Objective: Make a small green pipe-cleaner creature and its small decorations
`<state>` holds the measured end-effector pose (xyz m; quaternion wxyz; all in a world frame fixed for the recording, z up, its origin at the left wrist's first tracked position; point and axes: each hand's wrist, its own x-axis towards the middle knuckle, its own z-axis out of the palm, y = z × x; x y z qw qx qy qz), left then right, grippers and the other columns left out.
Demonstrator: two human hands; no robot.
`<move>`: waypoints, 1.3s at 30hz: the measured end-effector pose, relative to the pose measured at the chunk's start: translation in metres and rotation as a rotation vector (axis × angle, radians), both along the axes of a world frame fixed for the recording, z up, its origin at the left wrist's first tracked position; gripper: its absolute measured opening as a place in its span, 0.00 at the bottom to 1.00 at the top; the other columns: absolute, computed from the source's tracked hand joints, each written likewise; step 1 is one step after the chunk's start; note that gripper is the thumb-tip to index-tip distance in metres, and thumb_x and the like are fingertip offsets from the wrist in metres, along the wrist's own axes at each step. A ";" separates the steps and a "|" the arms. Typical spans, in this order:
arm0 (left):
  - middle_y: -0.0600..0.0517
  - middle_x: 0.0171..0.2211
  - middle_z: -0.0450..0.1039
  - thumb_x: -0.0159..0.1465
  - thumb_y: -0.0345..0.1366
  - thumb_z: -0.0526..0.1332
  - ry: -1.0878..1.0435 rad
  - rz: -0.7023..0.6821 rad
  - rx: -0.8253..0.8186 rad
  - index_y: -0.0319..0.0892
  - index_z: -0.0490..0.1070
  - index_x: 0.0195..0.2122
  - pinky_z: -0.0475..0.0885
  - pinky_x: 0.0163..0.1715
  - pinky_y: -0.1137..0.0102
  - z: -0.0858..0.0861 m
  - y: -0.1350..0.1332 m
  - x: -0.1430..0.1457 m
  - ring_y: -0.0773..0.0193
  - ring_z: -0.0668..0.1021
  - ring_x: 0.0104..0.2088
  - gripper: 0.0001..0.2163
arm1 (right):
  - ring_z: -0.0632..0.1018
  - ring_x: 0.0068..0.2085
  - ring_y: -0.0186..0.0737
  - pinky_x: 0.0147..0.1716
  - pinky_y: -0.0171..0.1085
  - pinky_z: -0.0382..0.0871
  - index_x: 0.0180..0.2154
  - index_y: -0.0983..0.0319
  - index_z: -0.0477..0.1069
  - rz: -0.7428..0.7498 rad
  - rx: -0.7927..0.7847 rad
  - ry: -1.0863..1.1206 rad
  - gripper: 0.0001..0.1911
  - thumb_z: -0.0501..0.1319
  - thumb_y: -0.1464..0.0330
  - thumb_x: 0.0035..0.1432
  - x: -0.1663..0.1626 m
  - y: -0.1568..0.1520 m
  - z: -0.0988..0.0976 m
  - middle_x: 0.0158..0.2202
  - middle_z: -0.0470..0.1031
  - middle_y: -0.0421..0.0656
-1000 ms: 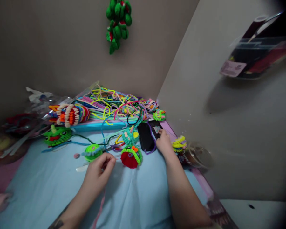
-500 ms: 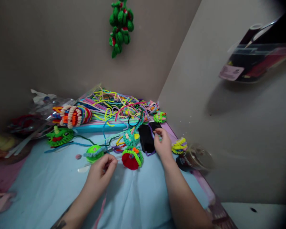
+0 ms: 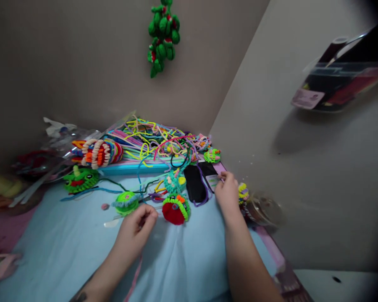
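My left hand (image 3: 137,228) hovers over the light blue cloth with thumb and fingers pinched together. A pink pipe cleaner (image 3: 135,279) trails below it toward me, its upper end hidden by the hand. Just beyond are a green pipe-cleaner piece with a blue band (image 3: 126,203) and a red-faced, green-edged pipe-cleaner figure (image 3: 175,211). My right hand (image 3: 228,195) is closed in a pinch at the right; what its fingertips hold is too small to make out. Left of it lie a black phone-like object (image 3: 195,184) and a purple pipe cleaner (image 3: 204,186).
Tangled pipe cleaners (image 3: 154,140) fill a blue tray (image 3: 132,169) at the back. Several pipe-cleaner figures surround it, including a green horned one (image 3: 81,180). A clear cup (image 3: 264,208) stands near the right wall, below a wall-mounted holder (image 3: 337,86). Green ornaments (image 3: 164,37) hang above.
My right hand has moved right, away from the black object, uncovering more of the dark card beside it. My left hand keeps its pinch and has barely shifted.
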<state>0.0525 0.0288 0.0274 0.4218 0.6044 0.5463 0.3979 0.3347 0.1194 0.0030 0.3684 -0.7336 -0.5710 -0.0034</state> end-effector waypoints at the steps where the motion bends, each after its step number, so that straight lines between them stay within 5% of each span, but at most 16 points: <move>1: 0.54 0.23 0.63 0.61 0.42 0.54 0.002 -0.001 0.002 0.41 0.65 0.26 0.62 0.25 0.74 0.000 0.000 0.001 0.66 0.66 0.25 0.11 | 0.70 0.47 0.53 0.48 0.49 0.62 0.45 0.66 0.64 -0.015 -0.017 0.006 0.20 0.50 0.79 0.49 0.008 0.006 -0.004 0.41 0.75 0.52; 9: 0.54 0.22 0.64 0.60 0.42 0.54 0.022 0.016 0.031 0.41 0.65 0.25 0.62 0.24 0.74 0.002 0.001 0.003 0.66 0.67 0.24 0.11 | 0.71 0.50 0.47 0.51 0.44 0.63 0.44 0.64 0.65 0.125 -0.119 0.003 0.24 0.52 0.80 0.41 0.003 0.052 -0.030 0.45 0.73 0.50; 13: 0.54 0.22 0.64 0.60 0.42 0.54 0.045 0.009 0.053 0.41 0.66 0.25 0.62 0.24 0.74 0.002 0.001 0.001 0.65 0.67 0.24 0.11 | 0.68 0.54 0.47 0.52 0.43 0.62 0.48 0.64 0.61 0.081 -0.093 0.006 0.28 0.51 0.80 0.41 0.014 0.048 -0.030 0.50 0.69 0.52; 22: 0.54 0.22 0.65 0.61 0.42 0.53 0.061 0.004 0.063 0.41 0.65 0.25 0.62 0.24 0.74 0.006 -0.001 0.001 0.65 0.67 0.24 0.12 | 0.76 0.43 0.50 0.41 0.42 0.68 0.46 0.65 0.62 -0.042 -0.174 0.031 0.25 0.55 0.78 0.42 0.031 0.036 -0.044 0.43 0.74 0.54; 31: 0.54 0.22 0.65 0.61 0.42 0.53 0.078 -0.002 0.089 0.42 0.65 0.24 0.62 0.24 0.74 0.007 -0.001 0.002 0.66 0.68 0.24 0.12 | 0.75 0.45 0.50 0.45 0.45 0.67 0.46 0.65 0.64 0.023 -0.188 -0.010 0.25 0.53 0.80 0.41 0.020 0.033 -0.041 0.40 0.76 0.52; 36: 0.54 0.22 0.65 0.61 0.41 0.52 0.089 -0.009 0.097 0.42 0.65 0.25 0.62 0.24 0.74 0.007 -0.002 0.002 0.66 0.68 0.23 0.11 | 0.61 0.60 0.52 0.55 0.52 0.57 0.56 0.67 0.57 0.126 -0.116 -0.058 0.33 0.52 0.80 0.45 0.006 0.040 -0.035 0.56 0.65 0.55; 39: 0.54 0.22 0.65 0.61 0.41 0.53 0.083 -0.011 0.100 0.42 0.65 0.25 0.62 0.24 0.74 0.007 -0.003 0.001 0.66 0.68 0.24 0.11 | 0.64 0.58 0.52 0.55 0.51 0.59 0.58 0.70 0.54 0.163 -0.025 -0.052 0.30 0.51 0.76 0.52 -0.001 0.029 -0.027 0.55 0.64 0.59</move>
